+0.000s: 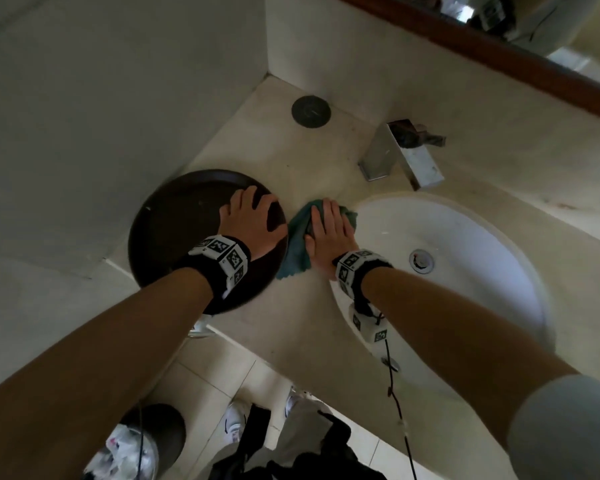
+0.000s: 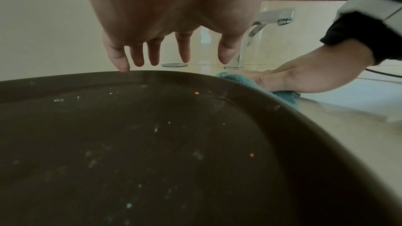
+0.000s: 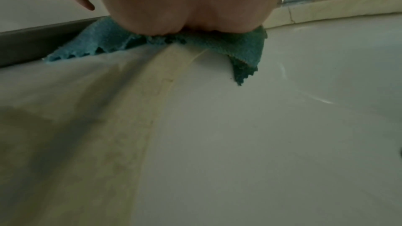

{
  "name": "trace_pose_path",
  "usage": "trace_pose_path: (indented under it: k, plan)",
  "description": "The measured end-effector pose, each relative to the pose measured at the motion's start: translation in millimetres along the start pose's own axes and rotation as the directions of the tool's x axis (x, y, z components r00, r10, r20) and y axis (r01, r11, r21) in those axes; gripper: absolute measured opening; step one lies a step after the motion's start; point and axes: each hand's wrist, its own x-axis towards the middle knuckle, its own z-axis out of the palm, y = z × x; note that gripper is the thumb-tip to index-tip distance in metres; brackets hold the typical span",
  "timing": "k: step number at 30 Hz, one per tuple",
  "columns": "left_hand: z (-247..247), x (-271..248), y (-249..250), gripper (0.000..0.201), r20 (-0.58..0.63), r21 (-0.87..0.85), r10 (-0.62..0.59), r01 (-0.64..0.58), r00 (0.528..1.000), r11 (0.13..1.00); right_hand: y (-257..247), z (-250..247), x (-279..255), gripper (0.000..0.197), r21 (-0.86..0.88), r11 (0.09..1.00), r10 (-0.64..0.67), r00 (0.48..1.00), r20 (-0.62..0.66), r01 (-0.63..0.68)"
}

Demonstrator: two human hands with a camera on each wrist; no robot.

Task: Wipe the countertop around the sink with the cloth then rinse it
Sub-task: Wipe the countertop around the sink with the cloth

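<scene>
I am pressing the cloth (image 1: 297, 237) flat on the counter (image 1: 274, 150) under my open right hand (image 1: 328, 230), beside the sink (image 1: 482, 237), my left hand (image 1: 253, 223) spread on the tray (image 1: 174, 220); wiping is underway, rinsing waiting.

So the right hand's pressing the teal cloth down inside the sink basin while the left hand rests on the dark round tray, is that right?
Not quite. The right hand presses the teal cloth on the countertop beside the sink, not inside the basin; the head view shows it. The left hand does rest on the dark round tray.

Teal cloth (image 1: 297, 244); dark brown tray (image 1: 174, 230); white sink (image 1: 482, 237); beige countertop (image 1: 274, 150).
</scene>
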Motion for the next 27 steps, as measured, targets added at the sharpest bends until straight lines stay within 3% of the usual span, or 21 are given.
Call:
trace_pose_path:
  k: [6, 15, 22, 27]
  plan:
    - [-1.1, -17.8, 0.4, 0.063, -0.003, 0.002, 0.043, -0.043, 0.999, 0.999, -10.8, 6.3, -17.2, 0.065, -0.004, 1.0, 0.03, 0.999, 0.014, -0.03]
    - [22.6, -66.1, -1.5, 0.064, 0.049, 0.065, 0.179, -0.181, 0.983, 0.981, -34.2, 43.4, -124.4, 0.064, 0.07, 0.991, 0.119, 0.993, -0.006, -0.118]
    - [43.9, -97.2, 20.4, 0.064, 0.104, 0.1, 0.298, -0.308, 0.949, 0.946, -27.2, 65.3, -222.1, 0.063, 0.043, 0.966, 0.254, 0.966, 0.052, -0.257]
    - [42.7, -94.0, 28.1, 0.064, 0.083, 0.118, 0.309, -0.317, 0.948, 0.941, -22.4, 66.3, -231.7, 0.065, 0.089, 0.953, 0.283, 0.955, 0.084, -0.291]
